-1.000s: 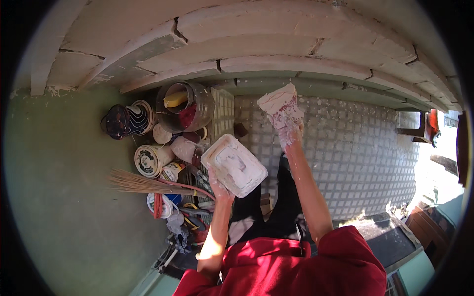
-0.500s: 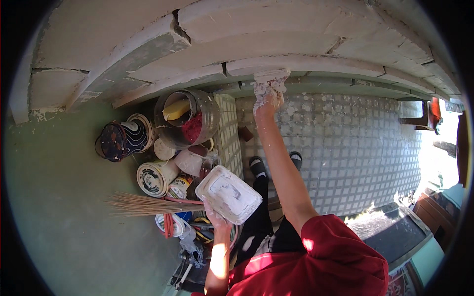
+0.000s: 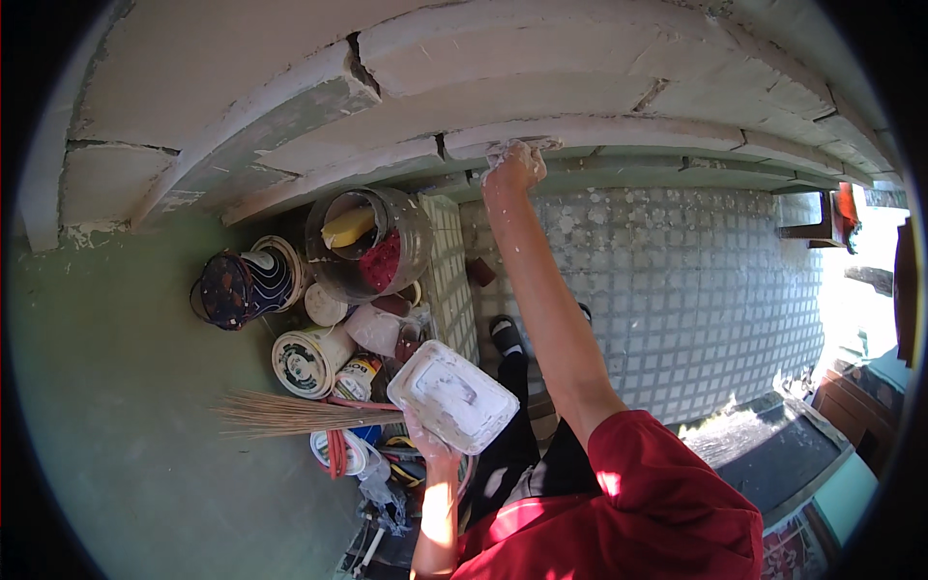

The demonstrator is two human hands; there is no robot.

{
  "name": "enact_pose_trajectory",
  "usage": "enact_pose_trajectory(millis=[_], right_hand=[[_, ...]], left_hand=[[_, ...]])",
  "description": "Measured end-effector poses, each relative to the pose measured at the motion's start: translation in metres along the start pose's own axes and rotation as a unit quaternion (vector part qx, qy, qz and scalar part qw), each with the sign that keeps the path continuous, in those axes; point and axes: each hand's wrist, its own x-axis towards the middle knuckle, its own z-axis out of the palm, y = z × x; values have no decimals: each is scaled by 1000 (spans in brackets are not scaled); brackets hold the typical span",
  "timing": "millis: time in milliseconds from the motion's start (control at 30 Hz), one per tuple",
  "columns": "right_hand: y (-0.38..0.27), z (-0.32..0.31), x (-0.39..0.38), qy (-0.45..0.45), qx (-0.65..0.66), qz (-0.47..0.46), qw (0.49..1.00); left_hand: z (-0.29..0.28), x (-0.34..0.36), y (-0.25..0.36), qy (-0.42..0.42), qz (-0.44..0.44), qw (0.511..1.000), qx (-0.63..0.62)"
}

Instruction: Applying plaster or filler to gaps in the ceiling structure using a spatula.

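Note:
My left hand, smeared with white, grips the near left edge of a white rectangular plastic tray. White paste coats the tray's inside, with a greyish patch in the middle. At the end of my outstretched arm, my right hand is closed at the lower edge of the pale wall ledge. White paste covers its fingers. A thin, flat, paste-smeared piece shows at the fingertips against the ledge; its kind is hidden by the hand.
Left of my legs stand a clear tub holding a yellow item, a dark bucket, a white paint bucket and a stick broom. Dark cracks cut the ledges. A small brown block lies on the tiled floor.
My right hand has moved slightly left and up along the ledge and turned, so the flat piece now appears edge-on. The tray stays in my left hand, a little lower in view.

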Motion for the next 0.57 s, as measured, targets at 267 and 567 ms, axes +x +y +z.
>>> enact_pose_trajectory(millis=[267, 567], right_hand=[[-19, 2, -25, -52, 8, 65, 996], [7, 8, -19, -109, 13, -13, 994]], left_hand=[[-11, -3, 2, -20, -2, 1000, -21], [-18, -13, 0, -36, 10, 999, -1]])
